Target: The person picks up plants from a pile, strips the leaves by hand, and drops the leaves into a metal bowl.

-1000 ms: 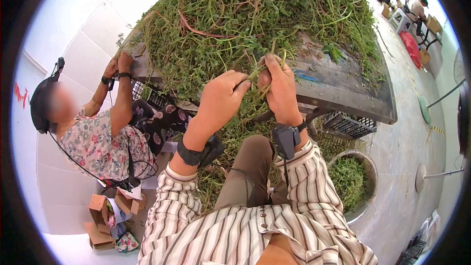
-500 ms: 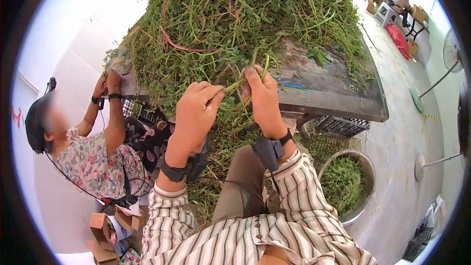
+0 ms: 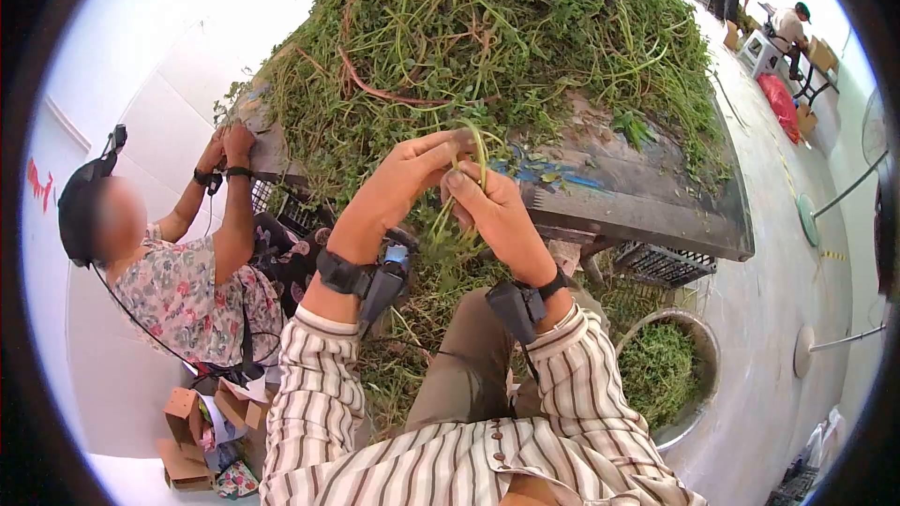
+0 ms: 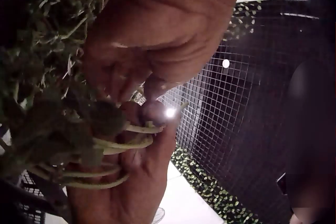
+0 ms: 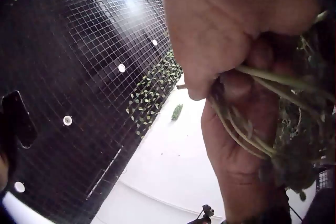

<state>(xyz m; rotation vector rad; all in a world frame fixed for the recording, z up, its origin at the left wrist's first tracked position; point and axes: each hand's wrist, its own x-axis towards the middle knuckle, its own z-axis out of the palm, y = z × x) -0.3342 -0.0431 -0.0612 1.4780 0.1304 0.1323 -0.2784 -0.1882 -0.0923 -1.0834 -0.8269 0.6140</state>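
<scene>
Stems (image 3: 472, 161), thin, pale green and bendy with small dark leaves at one end, sit bunched between both hands right at the near edge of the table (image 3: 647, 197). From the wrist cameras they look smooth and rubbery, curving across the palm in a little sheaf (image 4: 113, 148), leafy tips hanging off to the side (image 5: 299, 155).

Left hand (image 3: 405, 178) has its fingers (image 3: 441, 145) curled over the top of the bunch, pinching the stalks. Right hand (image 3: 487, 211) grips the same bunch from below, thumb pressed across the stalks, fingers wrapped round them. Both hands are touching each other.

Behind them is a huge tangled heap of the same greens (image 3: 497, 37), wiry and messy, with a few reddish stalks mixed in, covering most of the dark, worn wooden top. More clippings lie on the floor under the edge, and a round metal basin (image 3: 698, 342) holding greens stands by the right knee. Black plastic crate (image 3: 667, 264) under the table. Another person in a floral shirt (image 3: 178, 290) sits on the left, hands up at the heap. Pale smooth floor, more people far back.
</scene>
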